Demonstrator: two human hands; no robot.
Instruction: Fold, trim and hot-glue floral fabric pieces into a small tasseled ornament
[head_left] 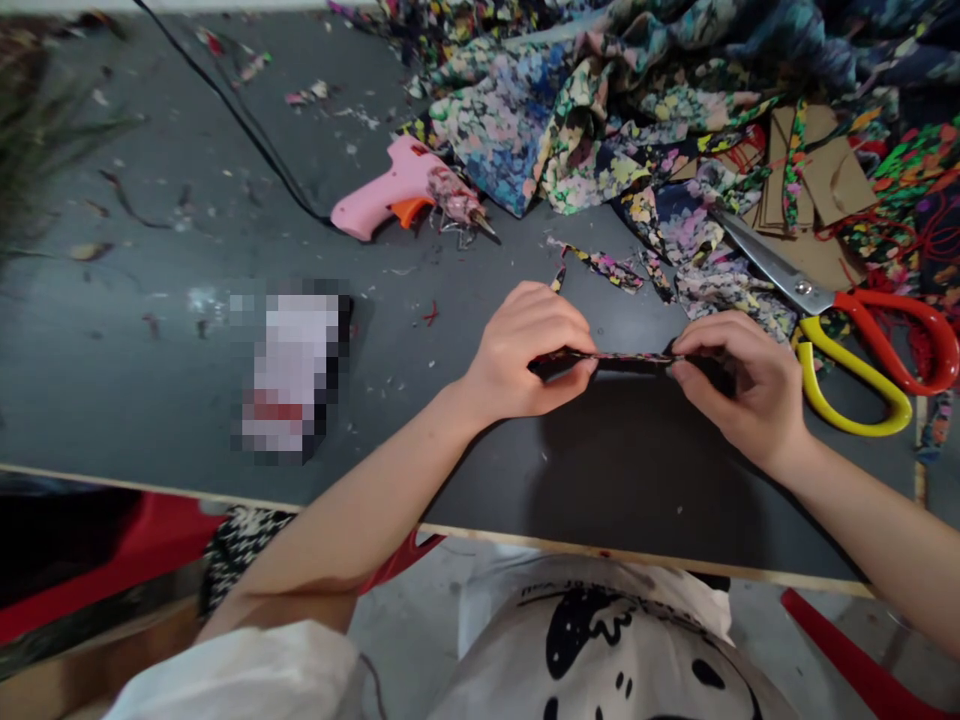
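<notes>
My left hand (529, 350) and my right hand (739, 385) both pinch a narrow strip of floral fabric (626, 357), holding it stretched flat between them just above the dark grey table (150, 330). Each hand grips one end with thumb and fingers closed. The strip is thin and dark with pink and yellow specks. More cut floral scraps (607, 266) lie just beyond my hands.
A pink hot glue gun (397, 188) with a black cord (232, 110) lies at the back centre. Large scissors (855, 325) with red and yellow handles rest at the right. A heap of floral cloth (600, 110) and cardboard pieces (821, 175) fill the back right. A blurred-out object (292, 370) sits at the left.
</notes>
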